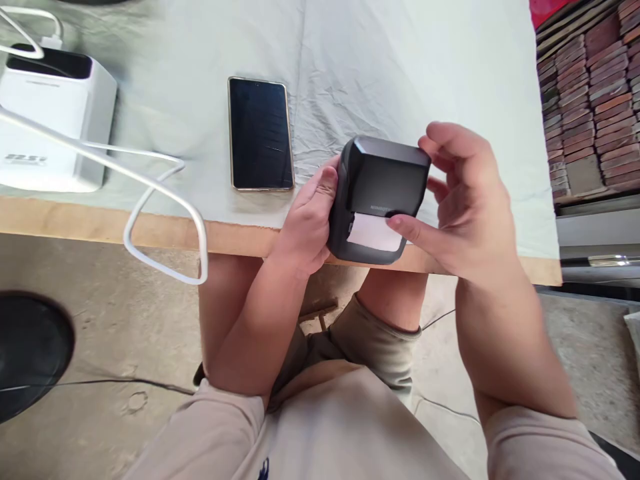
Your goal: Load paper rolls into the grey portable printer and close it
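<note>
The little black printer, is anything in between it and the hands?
No. The left hand grips the black printer's side directly, and the right hand has a fingertip on the white paper at its slot. Nothing visible sits between them.

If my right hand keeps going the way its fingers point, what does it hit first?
Your right hand points leftward, so it would probably meet the black printer first; its index fingertip already seems to touch the white paper at the slot. Depth is hard to judge.
</note>
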`<state>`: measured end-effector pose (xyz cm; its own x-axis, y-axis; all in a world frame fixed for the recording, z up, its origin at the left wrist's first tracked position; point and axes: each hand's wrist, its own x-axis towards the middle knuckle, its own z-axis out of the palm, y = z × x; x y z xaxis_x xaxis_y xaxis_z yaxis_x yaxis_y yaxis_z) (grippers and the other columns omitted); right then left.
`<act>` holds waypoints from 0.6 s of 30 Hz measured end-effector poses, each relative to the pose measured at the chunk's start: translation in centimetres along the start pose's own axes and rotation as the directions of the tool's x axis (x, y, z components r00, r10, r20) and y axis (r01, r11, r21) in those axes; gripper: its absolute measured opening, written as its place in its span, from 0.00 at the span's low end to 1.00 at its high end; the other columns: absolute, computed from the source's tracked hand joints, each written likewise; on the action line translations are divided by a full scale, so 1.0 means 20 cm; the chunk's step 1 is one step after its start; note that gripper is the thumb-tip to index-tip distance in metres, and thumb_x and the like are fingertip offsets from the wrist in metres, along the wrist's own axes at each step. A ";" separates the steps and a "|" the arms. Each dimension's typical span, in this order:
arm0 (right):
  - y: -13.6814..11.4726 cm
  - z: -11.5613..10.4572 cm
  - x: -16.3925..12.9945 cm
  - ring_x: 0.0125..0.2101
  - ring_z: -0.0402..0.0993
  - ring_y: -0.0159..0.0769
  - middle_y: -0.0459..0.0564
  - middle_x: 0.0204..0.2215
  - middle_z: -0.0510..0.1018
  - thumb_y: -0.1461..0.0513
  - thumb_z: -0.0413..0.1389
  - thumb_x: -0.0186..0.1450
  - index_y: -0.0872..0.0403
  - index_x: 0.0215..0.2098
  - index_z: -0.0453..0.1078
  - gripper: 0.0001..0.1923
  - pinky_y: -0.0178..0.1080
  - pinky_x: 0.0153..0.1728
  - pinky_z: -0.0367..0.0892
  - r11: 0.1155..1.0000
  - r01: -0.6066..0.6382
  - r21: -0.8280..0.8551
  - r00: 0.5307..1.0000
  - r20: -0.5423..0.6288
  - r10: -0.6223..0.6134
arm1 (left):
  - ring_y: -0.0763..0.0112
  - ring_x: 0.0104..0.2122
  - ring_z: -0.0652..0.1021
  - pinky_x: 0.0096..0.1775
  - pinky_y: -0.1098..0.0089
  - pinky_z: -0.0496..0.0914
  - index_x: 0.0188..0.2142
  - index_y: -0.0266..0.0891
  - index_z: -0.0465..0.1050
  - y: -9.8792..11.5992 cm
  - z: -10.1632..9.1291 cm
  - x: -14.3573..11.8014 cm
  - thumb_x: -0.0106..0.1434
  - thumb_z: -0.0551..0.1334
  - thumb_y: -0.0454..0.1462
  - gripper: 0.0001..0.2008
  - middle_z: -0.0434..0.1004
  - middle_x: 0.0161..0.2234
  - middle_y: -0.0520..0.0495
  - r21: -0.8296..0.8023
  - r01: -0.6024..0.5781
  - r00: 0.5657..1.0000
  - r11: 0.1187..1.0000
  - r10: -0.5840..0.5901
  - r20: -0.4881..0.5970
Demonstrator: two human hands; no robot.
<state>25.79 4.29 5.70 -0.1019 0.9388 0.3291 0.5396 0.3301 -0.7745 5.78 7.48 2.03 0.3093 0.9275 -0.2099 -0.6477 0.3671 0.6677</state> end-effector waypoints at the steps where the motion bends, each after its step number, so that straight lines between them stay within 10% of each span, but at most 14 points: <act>1: -0.02 -0.02 0.02 0.71 0.75 0.57 0.49 0.68 0.78 0.46 0.79 0.60 0.34 0.70 0.74 0.42 0.61 0.66 0.83 0.995 0.062 -0.083 0.998 0.009 -0.061 | 0.48 0.72 0.81 0.67 0.60 0.81 0.45 0.43 0.81 -0.01 0.00 0.00 0.75 0.74 0.48 0.12 0.92 0.53 0.44 -0.018 -0.002 1.000 1.000 0.002 0.006; 6: -0.14 -0.01 0.11 0.40 0.82 0.46 0.49 0.38 0.79 0.46 0.73 0.69 0.42 0.51 0.83 0.16 0.56 0.49 0.85 0.880 0.293 -0.374 0.909 -0.177 -0.378 | 0.53 0.70 0.83 0.68 0.56 0.81 0.46 0.44 0.81 -0.02 -0.03 0.03 0.80 0.65 0.45 0.10 0.92 0.49 0.48 -0.042 0.014 1.000 0.999 -0.014 -0.020; 10: -0.20 0.07 0.15 0.30 0.78 0.34 0.44 0.33 0.71 0.52 0.68 0.77 0.46 0.38 0.73 0.13 0.42 0.30 0.71 0.958 0.182 -0.223 0.881 -0.396 -0.260 | 0.44 0.69 0.84 0.63 0.55 0.84 0.45 0.46 0.82 -0.01 -0.04 0.03 0.74 0.70 0.58 0.20 0.92 0.45 0.47 -0.043 0.118 0.984 0.992 -0.111 0.137; 15: -0.22 -0.01 0.18 0.31 0.83 0.38 0.44 0.37 0.85 0.56 0.67 0.75 0.45 0.39 0.77 0.07 0.44 0.31 0.77 0.914 0.214 -0.345 0.963 -0.081 -0.257 | 0.43 0.66 0.85 0.57 0.57 0.85 0.52 0.46 0.82 -0.02 -0.04 0.01 0.72 0.74 0.53 0.18 0.92 0.52 0.46 -0.056 0.032 0.982 0.998 -0.020 0.190; 18: -0.19 -0.08 0.20 0.29 0.81 0.40 0.43 0.35 0.85 0.60 0.72 0.68 0.43 0.43 0.83 0.07 0.50 0.40 0.82 0.874 0.134 -0.467 0.978 0.205 -0.040 | 0.44 0.69 0.83 0.60 0.55 0.85 0.49 0.44 0.80 -0.02 -0.02 0.00 0.75 0.71 0.46 0.11 0.90 0.52 0.45 -0.062 0.008 0.982 0.998 0.004 0.188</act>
<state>24.63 6.58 10.77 -0.2924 0.9250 0.2426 0.8483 0.3680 -0.3808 5.68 7.49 1.46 0.4325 0.8990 -0.0691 -0.6872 0.3783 0.6201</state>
